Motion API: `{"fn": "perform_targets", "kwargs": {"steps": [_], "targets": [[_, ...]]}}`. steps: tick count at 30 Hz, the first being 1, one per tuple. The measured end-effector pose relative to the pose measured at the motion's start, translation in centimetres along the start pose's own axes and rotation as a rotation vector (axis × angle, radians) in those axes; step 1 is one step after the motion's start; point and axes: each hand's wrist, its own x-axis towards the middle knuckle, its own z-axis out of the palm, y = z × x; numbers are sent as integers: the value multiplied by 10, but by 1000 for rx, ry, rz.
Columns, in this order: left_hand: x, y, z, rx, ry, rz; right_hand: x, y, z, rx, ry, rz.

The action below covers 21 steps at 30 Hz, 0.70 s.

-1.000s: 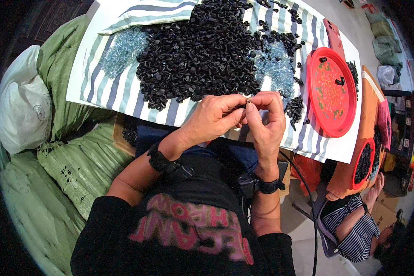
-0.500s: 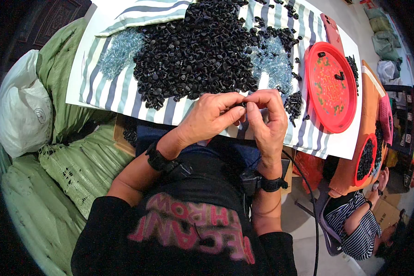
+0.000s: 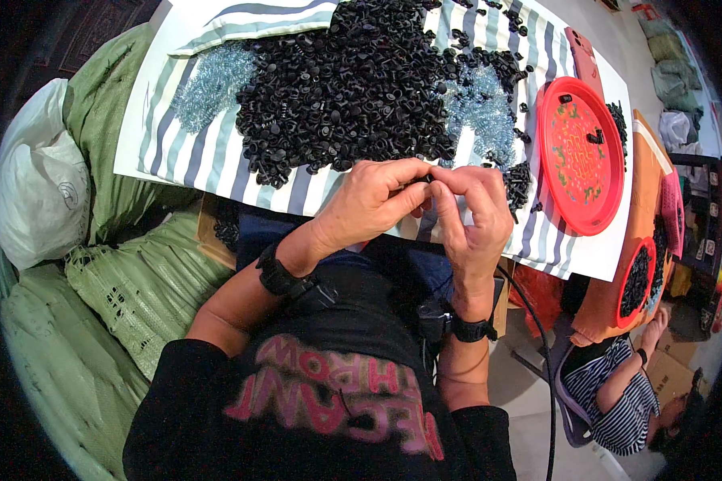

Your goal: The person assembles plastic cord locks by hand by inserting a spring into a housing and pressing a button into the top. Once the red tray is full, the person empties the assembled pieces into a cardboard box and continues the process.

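Note:
Over the front edge of the striped cloth (image 3: 225, 178), my two hands meet fingertip to fingertip. My left hand (image 3: 373, 196) is closed, its thumb and forefinger pinching a small black plastic piece (image 3: 427, 179). From the other side, the thumb and forefinger of my right hand (image 3: 481, 208) close on the same piece, which the fingertips mostly cover. Just beyond my hands lies a large heap of small black plastic parts (image 3: 345, 104). Small bluish, shiny coil-like parts, perhaps springs, form one pile (image 3: 212, 86) to its left and another pile (image 3: 480, 112) to its right.
On the right stands a red round tray (image 3: 582, 216) with a few black pieces, a pink phone (image 3: 584, 62) beyond it. Green woven sacks (image 3: 148, 289) and a white bag (image 3: 44, 192) crowd the left. A black cable (image 3: 552, 385) hangs at right, near a seated person (image 3: 618, 393).
My right hand has shifted slightly right and its fingers have turned a little. My left hand stays nearly where it was, still pinching the piece.

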Motion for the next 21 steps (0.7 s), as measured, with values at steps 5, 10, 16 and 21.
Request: {"fn": "perform_targets", "kwargs": {"steps": [5, 10, 16, 21], "targets": [[-1, -2, 1, 6, 30, -9, 1, 0, -6, -74, -25, -81], [1, 3, 1, 11, -6, -21, 8, 29, -33, -300, 58, 84], [2, 1, 2, 64, 1, 6, 16, 48, -38, -603, -33, 51], [2, 1, 3, 64, 8, -11, 14, 50, -34, -655, -92, 61]]}}
